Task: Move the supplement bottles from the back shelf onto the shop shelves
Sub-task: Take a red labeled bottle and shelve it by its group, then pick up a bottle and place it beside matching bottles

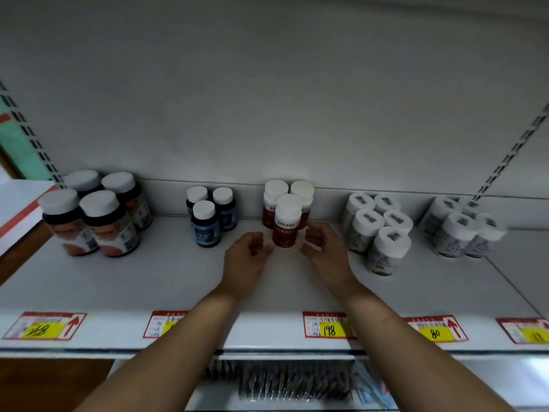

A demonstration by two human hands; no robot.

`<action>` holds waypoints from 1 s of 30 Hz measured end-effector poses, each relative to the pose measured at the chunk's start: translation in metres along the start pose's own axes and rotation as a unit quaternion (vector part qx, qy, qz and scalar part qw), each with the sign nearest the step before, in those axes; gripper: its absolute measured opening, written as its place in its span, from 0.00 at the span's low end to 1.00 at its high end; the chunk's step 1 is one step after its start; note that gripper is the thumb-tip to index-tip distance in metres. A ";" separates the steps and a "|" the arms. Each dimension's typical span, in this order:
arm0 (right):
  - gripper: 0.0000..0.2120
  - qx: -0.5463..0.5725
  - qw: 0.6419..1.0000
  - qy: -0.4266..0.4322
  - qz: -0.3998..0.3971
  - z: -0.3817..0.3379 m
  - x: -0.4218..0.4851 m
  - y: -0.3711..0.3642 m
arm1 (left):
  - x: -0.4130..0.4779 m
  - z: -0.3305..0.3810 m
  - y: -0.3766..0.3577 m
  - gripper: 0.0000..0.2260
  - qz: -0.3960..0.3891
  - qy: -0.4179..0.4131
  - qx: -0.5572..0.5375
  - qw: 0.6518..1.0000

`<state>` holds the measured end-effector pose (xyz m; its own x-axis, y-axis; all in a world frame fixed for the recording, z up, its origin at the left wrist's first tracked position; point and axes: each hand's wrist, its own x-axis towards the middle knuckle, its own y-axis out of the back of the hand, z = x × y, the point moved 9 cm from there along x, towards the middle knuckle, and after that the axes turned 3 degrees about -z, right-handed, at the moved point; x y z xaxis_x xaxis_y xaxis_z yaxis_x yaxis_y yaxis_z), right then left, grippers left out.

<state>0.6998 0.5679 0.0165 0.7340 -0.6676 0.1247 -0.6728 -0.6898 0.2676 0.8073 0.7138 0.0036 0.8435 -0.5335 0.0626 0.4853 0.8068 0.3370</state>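
On the white shop shelf (178, 278), seen from the head camera, a red-brown supplement bottle (286, 223) with a white cap stands upright just in front of two matching bottles (274, 200), which sit side by side against the back panel. The three make a tight triangle. The person's left hand (248, 257) is at the front bottle's lower left and the right hand (320, 248) at its right side. Both sets of fingers are loosely curled and slightly apart, cupping toward the bottle rather than wrapped round it. Their tips are right at its wall, though the blur keeps me from telling whether they touch. To my eye the step is settling this bottle into its group above the price tag (328, 325) marked 198. It would go best with light, even nudges low on both sides, so the tall bottle slides square without tipping back into the pair behind. The label should end up facing the aisle. When the hands draw away they should come straight back, because the blue-labelled bottles (206, 224) stand near the left wrist and the white tubs (377, 230) near the right. Bigger dark bottles (89, 221) stand well off to the left.
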 end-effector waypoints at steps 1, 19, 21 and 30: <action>0.16 0.009 1.000 0.000 0.004 -0.004 -0.004 0.003 | -0.004 0.003 0.001 0.15 -0.001 -0.001 0.003 1.000; 0.16 0.074 0.986 0.071 0.131 -0.038 -0.160 0.310 | -0.173 0.195 -0.217 0.13 -0.077 -0.110 -0.170 0.976; 0.16 0.063 0.983 0.060 0.160 -0.026 -0.186 0.372 | -0.201 0.213 -0.273 0.13 -0.109 -0.107 -0.173 0.973; 0.13 0.033 0.960 -0.004 0.279 0.037 -0.284 0.596 | -0.293 0.295 -0.497 0.15 -0.248 -0.110 -0.175 0.946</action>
<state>0.0866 0.3359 0.1049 0.2568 -0.9402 0.2238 -0.9656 -0.2398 0.1007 0.2512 0.3940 0.0950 0.4415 -0.8780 0.1851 0.8884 0.4567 0.0475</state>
